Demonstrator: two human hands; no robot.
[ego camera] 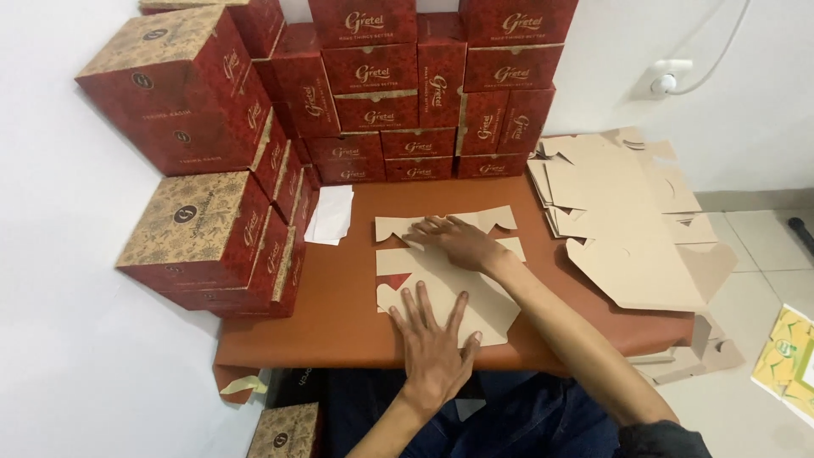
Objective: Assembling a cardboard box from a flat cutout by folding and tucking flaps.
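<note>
**Flat Blank Under Both Palms, Wall of Finished Boxes Behind**

Head view, looking down on the brown counter [339, 314]: both hands are on a flat cardboard blank [492, 309], plain tan side up, lying in the middle of the counter and running toward its near edge. The left hand [434, 339] is planted near that edge, fingers spread, palm flat on the card. No pinch there, just pressure. The right hand [458, 242] reaches over the far part of the blank, fingers extended and splayed, pressing down as well; neither hand is closed around anything.

Progress, as I judge it: this blank is still fully flat, with no panel raised. Along the far edge and the far-left corner, assembled red boxes [373, 72] stand stacked against the wall, with more gold-topped ones [191, 220] down the left edge, so a good many look done. Over the right edge a pile of unfolded blanks [627, 220] fans out, some spilling toward the floor, so plenty seems left. A white paper sheet [331, 216] lies beside the left stack.
</note>
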